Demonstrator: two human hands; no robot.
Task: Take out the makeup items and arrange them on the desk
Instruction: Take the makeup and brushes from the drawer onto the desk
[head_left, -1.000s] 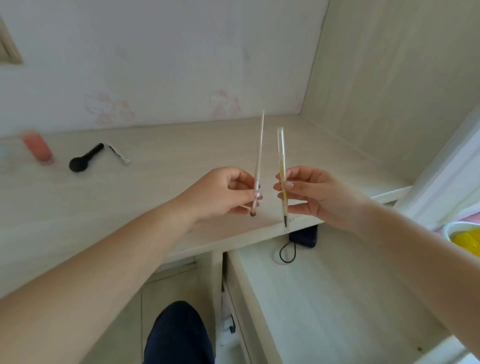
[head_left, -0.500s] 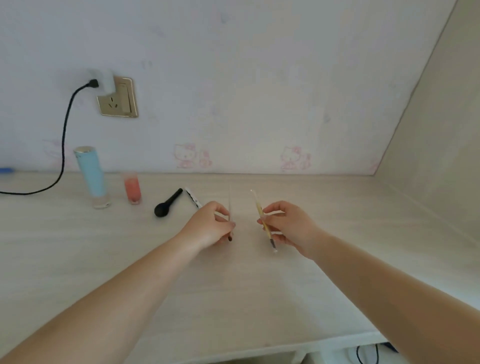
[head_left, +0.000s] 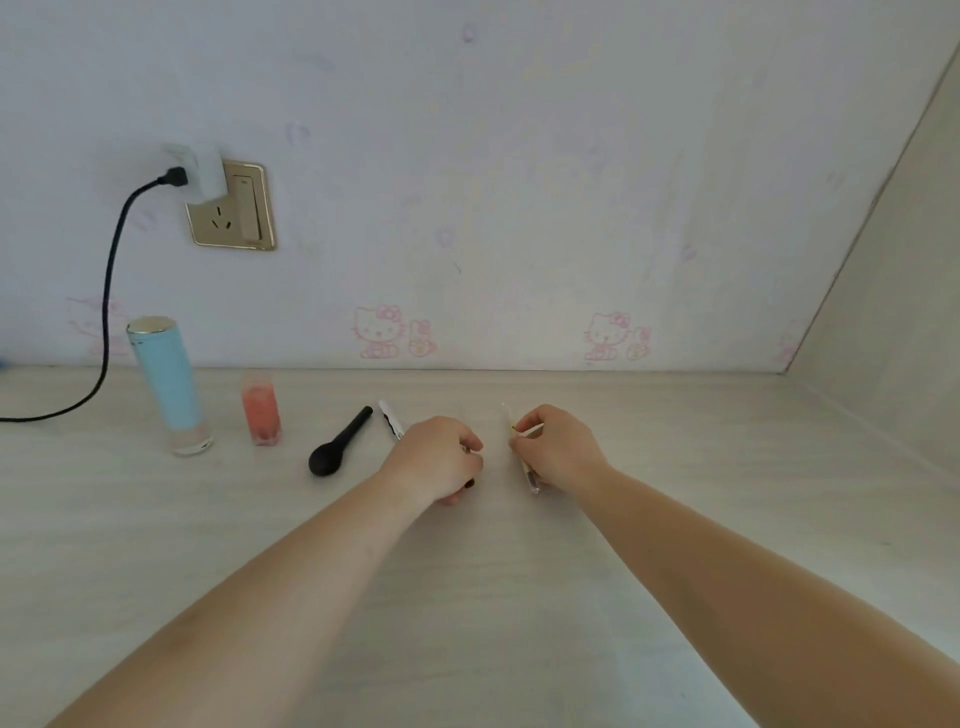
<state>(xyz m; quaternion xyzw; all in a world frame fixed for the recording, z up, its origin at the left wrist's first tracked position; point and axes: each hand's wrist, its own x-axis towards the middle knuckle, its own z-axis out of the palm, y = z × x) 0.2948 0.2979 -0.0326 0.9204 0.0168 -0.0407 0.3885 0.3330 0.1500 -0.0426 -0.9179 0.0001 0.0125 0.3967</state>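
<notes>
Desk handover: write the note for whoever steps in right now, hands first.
Left hand: low over the desk, curled round a thin pencil, only its dark tip showing.
Right hand: pinches a yellowish pencil, its lower end near the desk.
Already set out in a row by the wall: blue bottle, small pink bottle, black brush, white stick.
Left: lay both pencils down beside the row. Whether more items remain cannot be told.

My desk at home, in a bedroom corner.
I face pale wallpaper (head_left: 519, 156) printed with pink cartoon cats (head_left: 378, 332), a gold wall socket (head_left: 232, 213) with a charger plugged in, and a light wood desk (head_left: 675, 467) holding cosmetics.
</notes>
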